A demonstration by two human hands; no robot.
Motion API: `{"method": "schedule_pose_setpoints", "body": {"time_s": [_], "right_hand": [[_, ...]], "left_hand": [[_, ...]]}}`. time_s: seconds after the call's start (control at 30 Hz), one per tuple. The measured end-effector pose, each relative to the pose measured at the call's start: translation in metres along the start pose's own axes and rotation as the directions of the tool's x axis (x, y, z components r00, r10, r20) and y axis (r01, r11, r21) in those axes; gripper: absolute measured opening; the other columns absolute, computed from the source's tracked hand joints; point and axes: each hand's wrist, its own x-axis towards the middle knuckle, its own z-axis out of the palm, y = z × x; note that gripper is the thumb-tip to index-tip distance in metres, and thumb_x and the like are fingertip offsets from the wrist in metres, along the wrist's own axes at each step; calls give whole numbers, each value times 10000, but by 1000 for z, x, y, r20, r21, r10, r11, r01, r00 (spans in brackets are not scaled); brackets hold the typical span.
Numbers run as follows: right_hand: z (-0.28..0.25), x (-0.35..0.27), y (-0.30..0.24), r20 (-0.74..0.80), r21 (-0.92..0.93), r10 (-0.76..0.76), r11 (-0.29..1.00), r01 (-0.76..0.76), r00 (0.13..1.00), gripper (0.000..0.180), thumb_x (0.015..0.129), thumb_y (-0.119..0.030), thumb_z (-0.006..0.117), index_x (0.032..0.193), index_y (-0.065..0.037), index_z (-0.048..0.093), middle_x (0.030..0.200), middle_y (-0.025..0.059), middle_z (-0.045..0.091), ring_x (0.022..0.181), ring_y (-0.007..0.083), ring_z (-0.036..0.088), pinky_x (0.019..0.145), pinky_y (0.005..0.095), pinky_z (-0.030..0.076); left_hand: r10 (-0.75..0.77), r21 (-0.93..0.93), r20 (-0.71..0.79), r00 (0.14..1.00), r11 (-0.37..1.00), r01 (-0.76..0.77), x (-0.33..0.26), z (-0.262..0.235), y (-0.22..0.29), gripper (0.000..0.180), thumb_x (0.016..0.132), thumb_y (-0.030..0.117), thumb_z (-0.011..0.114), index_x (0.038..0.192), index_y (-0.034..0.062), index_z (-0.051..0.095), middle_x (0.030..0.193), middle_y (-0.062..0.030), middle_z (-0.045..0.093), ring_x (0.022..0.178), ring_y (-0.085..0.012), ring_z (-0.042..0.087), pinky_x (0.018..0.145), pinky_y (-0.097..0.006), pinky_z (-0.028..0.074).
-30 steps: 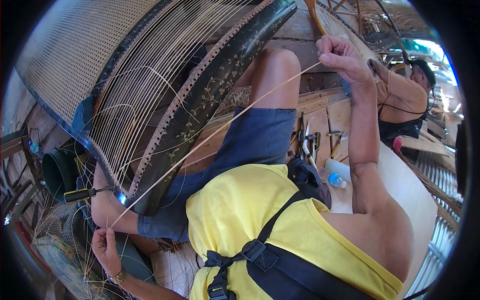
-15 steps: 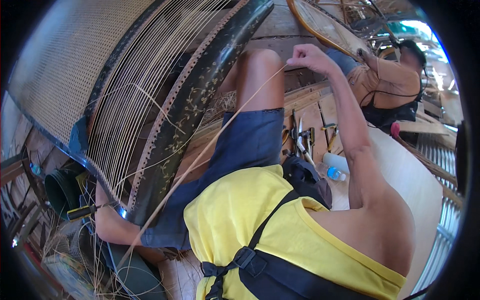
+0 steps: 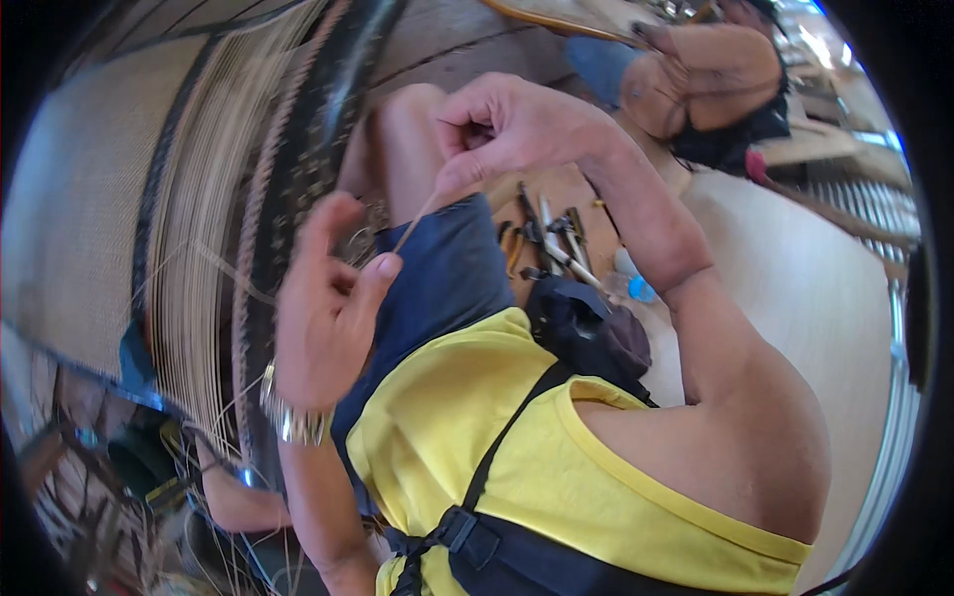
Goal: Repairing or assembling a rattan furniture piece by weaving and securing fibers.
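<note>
My left hand (image 3: 328, 313) and my right hand (image 3: 512, 129) are close together above my lap, both pinching one thin pale cane strand (image 3: 415, 221) that runs between them. The left thumb and forefinger grip its lower end, and the right fingers grip its upper end. To the left stands a dark wooden frame (image 3: 298, 169) with many pale cane strands (image 3: 204, 248) stretched across it and a finished woven panel (image 3: 79, 219) beyond. A metal bracelet circles my left wrist.
Several hand tools (image 3: 547, 243) lie on the wooden floor beside my knee. A black pouch (image 3: 586, 328) hangs at my hip. Another person (image 3: 696, 70) sits at the top right. Loose cane and dark containers (image 3: 139, 467) are at the lower left.
My left hand rose from the lower left up to my lap. My right hand came down and in from the top right, so the long strand between them is now short.
</note>
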Motion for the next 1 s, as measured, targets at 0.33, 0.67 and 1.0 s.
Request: {"method": "schedule_pose_setpoints", "body": {"time_s": [0.33,0.67,1.0], "right_hand": [[-49,-108,106,-326,17,310,947,-322,893,265,864,-206,774,772,-35,594,687,-58,522,655,29,456,588,231,373],[30,-228,257,-634,268,681,638,-722,367,268,897,-310,730,820,-63,662,708,-7,586,658,74,513,578,276,443],[77,-246,265,-761,184,617,498,-847,198,279,863,-277,695,967,-18,691,896,158,717,846,282,688,757,393,529]], "left_hand": [[-288,-94,348,892,936,339,17,35,-41,181,1008,179,589,1011,4,632,779,4,633,723,-54,546,646,-210,419],[-303,-117,269,914,932,343,0,24,-66,171,1007,178,590,1001,11,629,790,-1,641,705,-49,531,633,-204,409],[-324,-100,212,922,931,350,-22,15,-65,150,1014,151,568,1001,9,616,803,-9,632,725,-54,554,643,-201,445]]}}
